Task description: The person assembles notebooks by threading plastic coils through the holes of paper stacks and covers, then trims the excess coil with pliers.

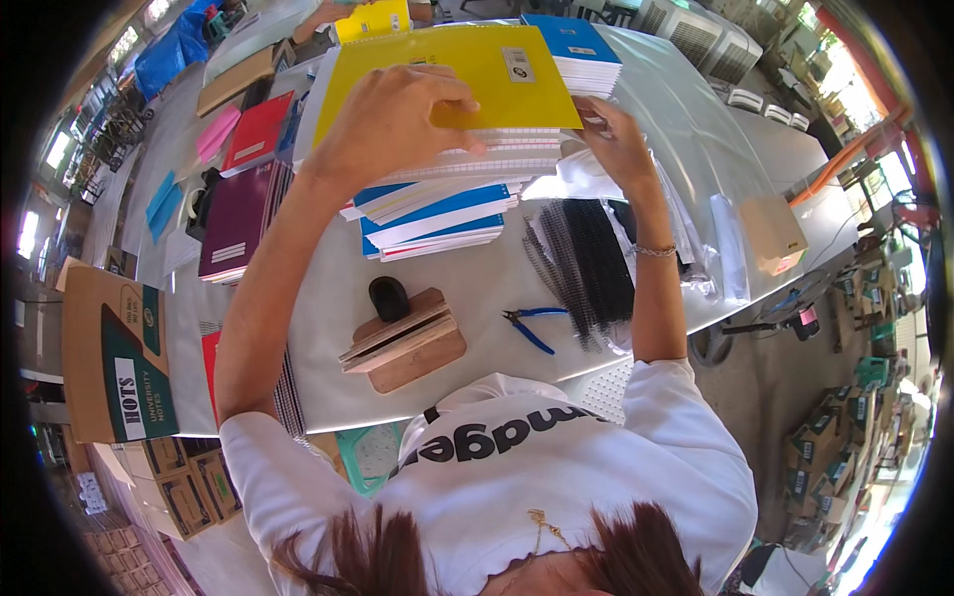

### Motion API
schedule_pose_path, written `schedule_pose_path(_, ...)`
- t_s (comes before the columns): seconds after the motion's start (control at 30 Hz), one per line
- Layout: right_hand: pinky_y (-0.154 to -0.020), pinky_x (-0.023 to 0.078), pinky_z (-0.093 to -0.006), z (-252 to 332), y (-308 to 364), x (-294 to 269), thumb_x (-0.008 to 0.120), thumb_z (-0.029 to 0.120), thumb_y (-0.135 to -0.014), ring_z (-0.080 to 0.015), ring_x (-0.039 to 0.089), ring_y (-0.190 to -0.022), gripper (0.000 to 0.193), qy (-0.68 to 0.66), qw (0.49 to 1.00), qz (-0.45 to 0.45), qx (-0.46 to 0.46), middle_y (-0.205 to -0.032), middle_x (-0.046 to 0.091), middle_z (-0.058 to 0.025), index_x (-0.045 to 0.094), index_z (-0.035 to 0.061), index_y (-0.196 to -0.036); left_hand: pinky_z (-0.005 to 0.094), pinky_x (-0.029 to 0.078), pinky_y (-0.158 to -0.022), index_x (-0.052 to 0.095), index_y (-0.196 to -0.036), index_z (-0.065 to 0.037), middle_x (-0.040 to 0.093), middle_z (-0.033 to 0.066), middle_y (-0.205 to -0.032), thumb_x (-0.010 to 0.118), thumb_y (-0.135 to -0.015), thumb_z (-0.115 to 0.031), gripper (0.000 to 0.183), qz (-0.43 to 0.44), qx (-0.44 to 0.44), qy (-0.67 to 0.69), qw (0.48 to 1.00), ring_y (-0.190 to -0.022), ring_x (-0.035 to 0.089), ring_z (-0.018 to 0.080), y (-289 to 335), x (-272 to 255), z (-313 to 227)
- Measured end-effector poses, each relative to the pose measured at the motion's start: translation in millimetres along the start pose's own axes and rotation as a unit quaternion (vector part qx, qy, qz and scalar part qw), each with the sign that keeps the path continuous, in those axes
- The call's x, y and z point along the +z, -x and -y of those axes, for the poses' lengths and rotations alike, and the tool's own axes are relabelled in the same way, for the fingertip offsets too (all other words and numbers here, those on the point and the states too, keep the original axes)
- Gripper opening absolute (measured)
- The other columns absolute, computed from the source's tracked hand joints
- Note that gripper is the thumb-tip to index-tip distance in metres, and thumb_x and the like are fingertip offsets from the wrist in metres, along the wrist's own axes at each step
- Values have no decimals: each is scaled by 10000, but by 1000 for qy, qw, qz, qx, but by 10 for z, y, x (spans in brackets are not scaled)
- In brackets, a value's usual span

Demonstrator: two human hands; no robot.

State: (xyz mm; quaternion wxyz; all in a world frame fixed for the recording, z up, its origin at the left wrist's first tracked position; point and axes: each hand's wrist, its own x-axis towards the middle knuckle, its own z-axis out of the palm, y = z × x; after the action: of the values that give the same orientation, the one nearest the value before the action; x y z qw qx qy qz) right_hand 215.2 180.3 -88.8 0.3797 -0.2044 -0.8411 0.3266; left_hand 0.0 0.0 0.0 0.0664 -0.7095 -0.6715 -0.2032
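Strands of hair (383, 556) and a white shirt (556, 477) lie nearest, at the near edge of a pale-covered table (323, 288). Beyond them, a yellow notebook (452, 65) tops a tall notebook stack (497, 149) at the far middle of the table, with blue covers (437, 223) showing lower down. The left hand (402, 114) rests over the left part of the yellow cover, its fingers bent and slightly parted toward the right. The right hand (611, 139) is at the cover's near right corner, fingers curled close together; whether they pinch the corner, I cannot tell.

Between the forearms, near the stack, sits a wooden block (422, 358) beside a black knob (389, 297). To its right lie blue-handled pliers (542, 312), open, and farther right a bundle of black wire combs (596, 263), close to the right forearm. On the left are maroon notebooks (238, 223), with a red notebook (260, 129) beyond them and pink paper (219, 134) just left of it. More blue notebooks (571, 45) stand far right of the stack. A carton (84, 348) stands near left, and boxes (820, 442) are piled on the floor at right.
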Motion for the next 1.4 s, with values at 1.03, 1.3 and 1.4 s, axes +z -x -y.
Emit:
schedule_pose_path(1.03, -738, 448, -225, 803, 314, -174, 589, 151, -946, -109, 609, -937, 230, -117, 991, -39, 43, -981, 677, -49, 662, 19, -1118, 347, 548, -694, 635, -1055, -106, 660, 87, -974, 570, -917, -313, 257, -189, 113, -335, 916, -778, 674, 230, -290, 150, 52)
schedule_pose_path(1.3, -927, 458, -289, 1430, 458, 369, 559, 212, -971, -174, 595, -1050, 427, -308, 950, 42, 28, -1142, 610, -114, 466, 35, -1348, 296, 465, -784, 582, -1216, -10, 635, 124, -1051, 544, -960, -370, 444, -498, -80, 225, 834, -943, 593, 201, 333, -1078, -43)
schedule_pose_path(1.4, -1027, 400, -331, 1604, 571, 618, 568, 243, -970, -200, 541, -1160, 560, -359, 931, 24, 65, -1275, 524, -145, 315, 34, -1424, 294, 461, -770, 570, -1207, 20, 632, 105, -1032, 520, -966, -388, 477, -518, 32, 285, 806, -907, 584, 180, 552, -1073, -304)
